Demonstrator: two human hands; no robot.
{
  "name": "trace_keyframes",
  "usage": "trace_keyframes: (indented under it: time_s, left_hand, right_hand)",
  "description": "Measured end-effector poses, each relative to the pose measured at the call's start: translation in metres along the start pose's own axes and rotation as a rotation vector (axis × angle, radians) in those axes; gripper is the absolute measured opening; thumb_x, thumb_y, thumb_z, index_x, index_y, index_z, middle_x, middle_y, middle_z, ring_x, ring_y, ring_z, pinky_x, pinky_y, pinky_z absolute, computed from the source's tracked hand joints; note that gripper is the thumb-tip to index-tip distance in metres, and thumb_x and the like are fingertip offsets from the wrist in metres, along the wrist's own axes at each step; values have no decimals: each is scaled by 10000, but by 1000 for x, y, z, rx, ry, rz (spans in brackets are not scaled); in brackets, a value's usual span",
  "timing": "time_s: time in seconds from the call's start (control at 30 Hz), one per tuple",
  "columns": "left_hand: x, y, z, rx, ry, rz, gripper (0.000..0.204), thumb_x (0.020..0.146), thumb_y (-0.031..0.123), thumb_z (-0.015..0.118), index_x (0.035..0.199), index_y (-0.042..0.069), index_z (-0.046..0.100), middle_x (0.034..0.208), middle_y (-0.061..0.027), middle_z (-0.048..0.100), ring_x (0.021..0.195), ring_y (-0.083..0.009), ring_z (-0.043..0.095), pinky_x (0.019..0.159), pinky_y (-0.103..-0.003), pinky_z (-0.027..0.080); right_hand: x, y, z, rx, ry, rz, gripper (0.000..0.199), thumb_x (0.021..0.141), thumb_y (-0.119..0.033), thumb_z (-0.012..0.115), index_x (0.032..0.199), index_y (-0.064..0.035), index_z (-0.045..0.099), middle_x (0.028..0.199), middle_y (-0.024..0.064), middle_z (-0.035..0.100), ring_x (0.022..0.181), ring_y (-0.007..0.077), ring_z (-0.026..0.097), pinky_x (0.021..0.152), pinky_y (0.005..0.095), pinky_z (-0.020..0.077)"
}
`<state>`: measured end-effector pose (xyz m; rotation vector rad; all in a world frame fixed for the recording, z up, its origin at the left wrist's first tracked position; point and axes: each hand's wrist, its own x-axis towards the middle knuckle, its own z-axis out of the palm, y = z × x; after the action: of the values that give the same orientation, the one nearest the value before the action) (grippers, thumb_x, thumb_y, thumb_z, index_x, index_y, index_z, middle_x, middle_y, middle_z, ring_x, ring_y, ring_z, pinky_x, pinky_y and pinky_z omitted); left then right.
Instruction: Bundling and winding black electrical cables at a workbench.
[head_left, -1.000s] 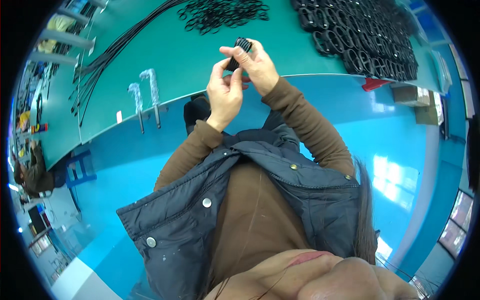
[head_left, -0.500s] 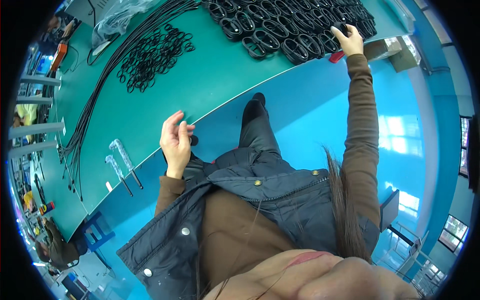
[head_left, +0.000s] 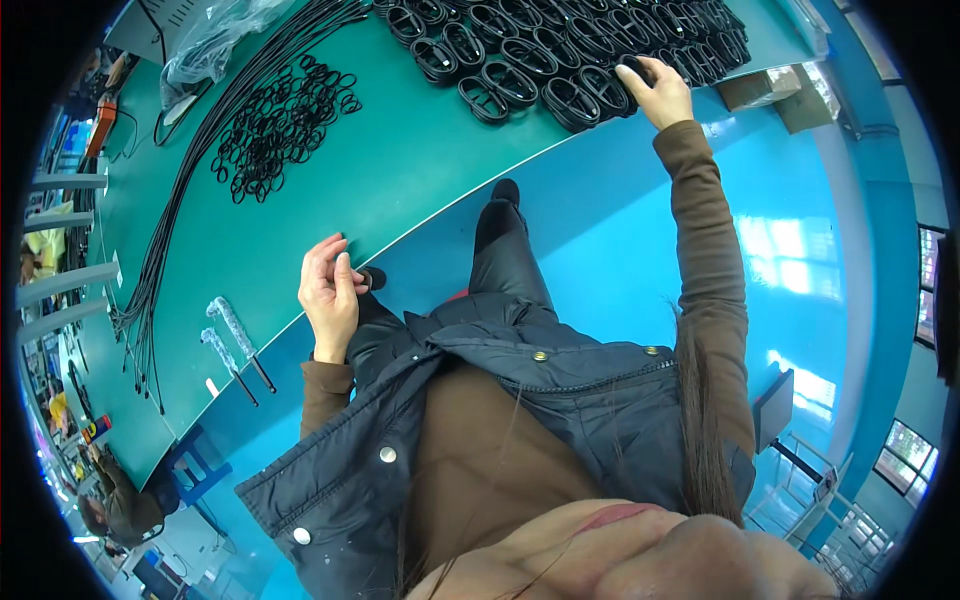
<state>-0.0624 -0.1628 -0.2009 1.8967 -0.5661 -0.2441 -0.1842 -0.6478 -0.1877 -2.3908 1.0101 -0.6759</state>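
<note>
Fingers [head_left: 650, 75] of the right hand [head_left: 660, 92] are curled down over a coiled black cable bundle [head_left: 632, 70] at the near edge of the rows of cable bundles [head_left: 560, 50] on the green table [head_left: 400, 170]; they seem closed on it, though the palm hides the contact. I'd judge this the setting-down or picking-up of one bundle at the row's end; the next move calls for a clean grasp or release that leaves the neighbours lined up. The bundle is a flattened oval loop, glossy black, like the others beside it. The left hand [head_left: 328, 290] hovers at the table's edge, fingertips pinched loosely together, holding nothing I can see. Further left lie a heap of small black rings [head_left: 280, 130], long straight cables [head_left: 200, 170], and two wrapped tools [head_left: 230, 345].
</note>
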Motion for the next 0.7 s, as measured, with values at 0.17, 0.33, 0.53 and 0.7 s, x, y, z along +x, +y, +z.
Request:
trace_keyframes:
  time_s: [0.17,0.33,0.53,0.7]
  left_hand:
    - [3,5,2,7,-8,-29,186,945,40,515,1115,-3,577,1181,-117,573,633,-100,570,545,-210,523]
    - [29,46,51,60,-115,279,203,828,9,599,1027,29,633,886,-89,634,620,-164,552,543,-269,435]
    - [30,144,158,-355,-194,691,262,798,77,702,1032,42,591,993,-91,601,728,-200,560,616,-301,479]
    - [10,149,87,-478,-654,677,106,814,63,649,855,20,560,811,-78,588,630,-199,539,578,-320,456]
  right_hand:
    - [-2,-12,-7,-198,-105,3,587,870,-523,594,1099,14,656,905,114,677,756,192,622,677,287,502]
    - [66,-30,-19,367,147,134,411,921,-373,538,1025,11,640,842,106,658,660,200,605,585,286,491]
    - [89,-141,38,1068,-408,-9,378,926,-332,555,1048,18,628,882,119,663,702,213,624,596,278,503]
    - [109,-212,55,883,-198,127,541,892,-538,508,1055,-47,664,871,106,688,803,251,674,681,387,533]
